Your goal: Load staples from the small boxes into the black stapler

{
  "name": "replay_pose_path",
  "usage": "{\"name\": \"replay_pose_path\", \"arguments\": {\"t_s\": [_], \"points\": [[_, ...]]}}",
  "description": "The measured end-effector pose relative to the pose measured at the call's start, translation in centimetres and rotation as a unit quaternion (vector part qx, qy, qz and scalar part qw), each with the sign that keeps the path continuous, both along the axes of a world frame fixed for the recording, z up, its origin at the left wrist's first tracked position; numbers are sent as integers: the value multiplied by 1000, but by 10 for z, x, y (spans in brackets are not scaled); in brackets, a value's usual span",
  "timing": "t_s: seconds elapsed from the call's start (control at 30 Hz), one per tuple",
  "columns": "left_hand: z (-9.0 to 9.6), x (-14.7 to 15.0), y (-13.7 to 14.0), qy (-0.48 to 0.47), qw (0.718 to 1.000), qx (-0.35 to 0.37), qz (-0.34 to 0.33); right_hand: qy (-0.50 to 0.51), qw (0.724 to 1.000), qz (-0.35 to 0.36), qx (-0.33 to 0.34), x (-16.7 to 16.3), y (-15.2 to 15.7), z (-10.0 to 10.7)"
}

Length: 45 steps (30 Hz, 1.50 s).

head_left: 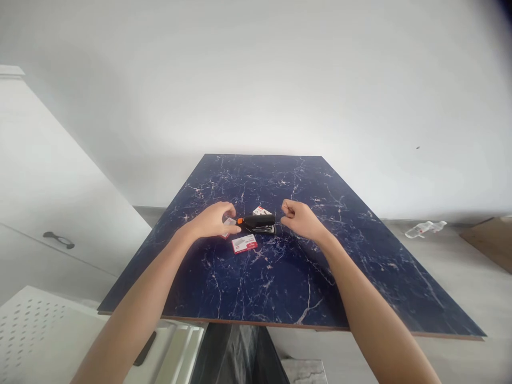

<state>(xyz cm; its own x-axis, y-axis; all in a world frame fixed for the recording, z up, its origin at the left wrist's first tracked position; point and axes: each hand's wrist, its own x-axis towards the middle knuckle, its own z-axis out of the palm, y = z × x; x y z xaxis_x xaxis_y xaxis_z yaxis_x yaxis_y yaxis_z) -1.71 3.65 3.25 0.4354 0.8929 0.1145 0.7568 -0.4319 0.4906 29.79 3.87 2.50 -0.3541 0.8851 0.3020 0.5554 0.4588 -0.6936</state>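
one blue marbled table [264, 290], lower centre of frame, bears a red-and-white box [244, 244]. just beyond lies one black stapler [260, 220], frame centre, orange tip [240, 220] at left; left hand [216, 220] beside that tip, thumb and fingers apart; right hand [302, 219] right of the stapler, fingers curled, any hold cannot be told. farther: a partly hidden white box [262, 210]; pale wall [264, 80], upper frame.

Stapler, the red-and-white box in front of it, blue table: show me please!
Black stapler [260, 219]: head view, on its top arm.
Red-and-white box [245, 244]: head view, on its upward face.
Blue table [264, 178]: head view, on its bare far part.
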Motion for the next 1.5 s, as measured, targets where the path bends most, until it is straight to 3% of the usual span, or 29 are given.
{"name": "replay_pose_path", "arguments": {"t_s": [0.1, 0.3, 0.4, 0.47, 0.57, 0.67, 0.77, 0.87, 1.0, 1.1, 1.23, 1.5], "points": [[2, 6, -2, -3, 997, 63, 52, 54, 998, -15, 26, -2, -2, -9], [14, 21, -31, 111, 991, -76, -25, 7, 995, -35, 96, 7, -9, -29], [17, 31, -45, 132, 987, -84, -39, 34, 989, -82, 115, 13, -13, -23], [19, 38, -48, 95, 992, -67, -52, 52, 992, -75, 88, 12, -18, -13], [18, 50, -49, 18, 998, -23, -53, 57, 996, 45, -41, 4, -30, 2], [9, 60, -46, -38, 998, -17, -39, 100, 973, 138, -152, -6, -39, 7], [-1, 61, -41, -147, 986, -66, -36, 179, 958, 124, -188, -11, -40, 2], [-8, 56, -36, -288, 947, -128, -69, 253, 940, 83, -214, -12, -34, -7], [-15, 55, -30, -372, 902, -195, -97, 322, 908, 72, -258, -12, -30, -15], [-22, 60, -28, -398, 897, -185, -63, 334, 899, 84, -270, -11, -30, -16], [-28, 68, -30, -397, 911, -114, -17, 312, 913, 95, -243, -8, -30, -12], [-34, 67, -26, -430, 898, -93, 15, 333, 930, 9, -158, 2, -18, -11]]}}
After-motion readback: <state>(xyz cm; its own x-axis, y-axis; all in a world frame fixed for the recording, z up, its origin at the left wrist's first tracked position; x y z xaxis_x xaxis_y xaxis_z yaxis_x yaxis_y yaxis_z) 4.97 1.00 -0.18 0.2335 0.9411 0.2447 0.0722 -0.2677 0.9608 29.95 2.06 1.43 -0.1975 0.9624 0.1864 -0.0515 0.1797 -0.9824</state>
